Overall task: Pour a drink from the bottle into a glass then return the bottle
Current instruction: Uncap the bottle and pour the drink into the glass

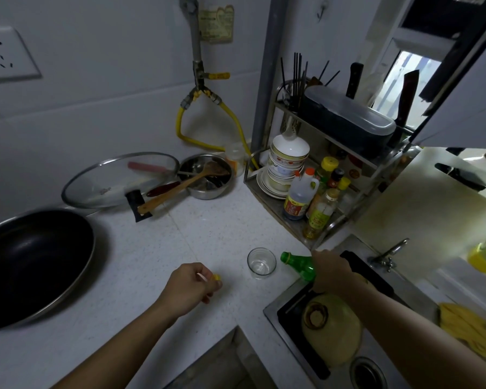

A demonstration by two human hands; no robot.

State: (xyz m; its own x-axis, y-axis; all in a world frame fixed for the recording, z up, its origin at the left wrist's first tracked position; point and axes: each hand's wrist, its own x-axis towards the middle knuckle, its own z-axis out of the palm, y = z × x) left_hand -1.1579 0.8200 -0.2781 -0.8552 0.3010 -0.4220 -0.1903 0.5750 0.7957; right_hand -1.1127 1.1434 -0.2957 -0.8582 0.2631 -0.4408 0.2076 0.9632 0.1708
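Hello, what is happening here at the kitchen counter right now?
A person is about to pour a drink. The right hand holds a green bottle, uncapped and tilted, its open mouth pointing toward a clear glass on the white counter. The glass looks empty, and no liquid is flowing yet. The left hand holds a small yellow cap just above the counter, beside the glass. The sink lies below the right arm.

Both hands closed — left (190, 284), right (330, 272).
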